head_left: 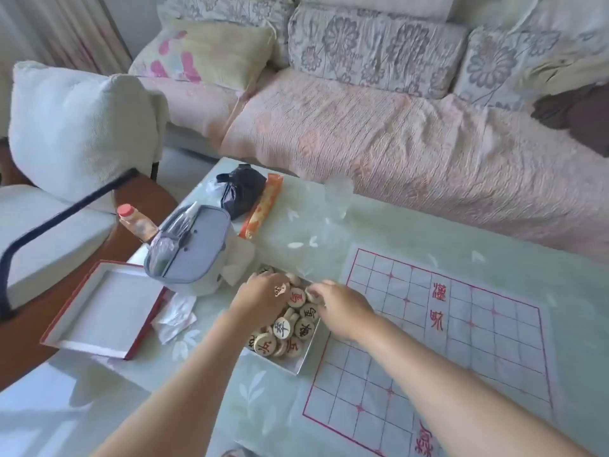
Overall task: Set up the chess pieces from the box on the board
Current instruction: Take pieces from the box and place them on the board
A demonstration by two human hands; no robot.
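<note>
In the box (309, 352) at the board's (461, 341) left edge, the left hand (260, 300) pinches a piece (279, 289); the right hand (344, 310) curls over pieces (291, 328), grasp unclear.

Around a grey pouch (197, 249) are a black bag (242, 189), an orange packet (262, 209) and a red-capped bottle (135, 222).

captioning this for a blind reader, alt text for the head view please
The left hand and right hand reach into a box of round chess pieces on a table; the left hand pinches one piece. The board beside it holds no pieces.
</note>
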